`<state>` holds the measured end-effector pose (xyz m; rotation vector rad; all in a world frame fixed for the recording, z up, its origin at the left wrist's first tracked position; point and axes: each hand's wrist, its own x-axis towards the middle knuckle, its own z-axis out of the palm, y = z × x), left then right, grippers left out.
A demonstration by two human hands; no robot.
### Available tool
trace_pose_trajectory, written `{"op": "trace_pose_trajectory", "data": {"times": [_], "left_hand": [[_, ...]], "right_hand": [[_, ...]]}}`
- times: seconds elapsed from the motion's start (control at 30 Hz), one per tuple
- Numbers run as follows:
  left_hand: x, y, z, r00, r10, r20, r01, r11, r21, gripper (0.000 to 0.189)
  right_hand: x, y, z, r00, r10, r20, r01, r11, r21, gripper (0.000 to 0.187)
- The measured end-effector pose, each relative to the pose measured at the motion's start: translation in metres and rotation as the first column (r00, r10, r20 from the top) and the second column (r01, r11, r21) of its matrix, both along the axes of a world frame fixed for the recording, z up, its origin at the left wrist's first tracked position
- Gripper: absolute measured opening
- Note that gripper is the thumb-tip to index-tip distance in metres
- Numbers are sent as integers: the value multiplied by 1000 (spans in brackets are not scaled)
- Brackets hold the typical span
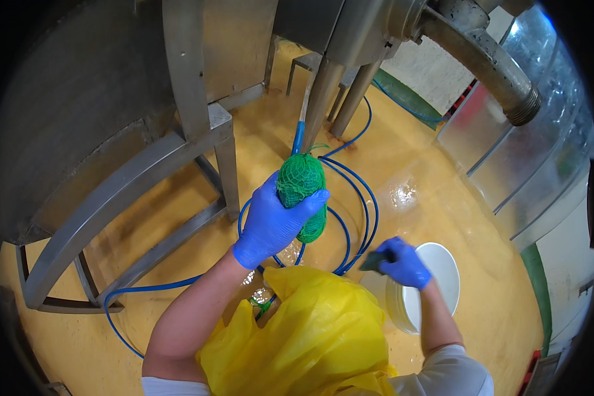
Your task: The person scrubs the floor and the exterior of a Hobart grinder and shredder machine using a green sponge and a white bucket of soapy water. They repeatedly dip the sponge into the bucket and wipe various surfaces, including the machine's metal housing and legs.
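Observation:
My left hand point(277, 213), in a blue glove, is shut around a bundle wrapped in green netting point(303, 180), raised in front of me. Behind the bundle, a blue-ended rod or handle point(298, 136) points up towards the machine legs; whether it joins the bundle cannot be told. My right hand point(401, 262), also gloved in blue, grips a dark green pad point(373, 262) beside the rim of a white plastic bucket point(459, 277). Some blur covers the right hand. A yellow plastic apron point(307, 336) covers my front.
Blue hose point(371, 198) lies coiled on the wet yellow floor point(425, 163). A stainless steel frame point(128, 173) and large vessel stand at left. Steel legs point(359, 99) rise ahead, with a threaded pipe elbow point(505, 84) overhead at right. Clear plastic strips point(515, 163) hang at right.

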<state>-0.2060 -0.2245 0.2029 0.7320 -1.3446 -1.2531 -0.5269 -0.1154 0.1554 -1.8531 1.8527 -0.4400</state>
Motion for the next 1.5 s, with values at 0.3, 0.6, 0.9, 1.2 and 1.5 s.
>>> {"op": "trace_pose_trajectory", "data": {"times": [0.3, 0.6, 0.9, 1.2, 1.5], "left_hand": [[-15, -15, -14, 981, -149, -122, 177, 944, 280, 22], [-5, -36, -36, 965, -260, 35, 231, 906, 356, 32], [8, -56, -28, 821, -531, 208, 302, 714, 631, 56], [29, -28, -37, 770, -480, 420, 295, 852, 432, 23], [29, 113, 49, 703, -478, 527, 10, 748, 664, 26]], "right_hand": [[-151, 84, 47, 793, 269, -547, 206, 726, 656, 54], [25, -66, 51, 947, 264, 184, -259, 964, -54, 96], [105, -167, 67, 743, 421, 521, -524, 849, 62, 101], [14, -134, 108, 782, 608, 139, -548, 564, 618, 68], [-120, 22, 107, 907, 398, -137, 100, 112, 989, 89]]}}
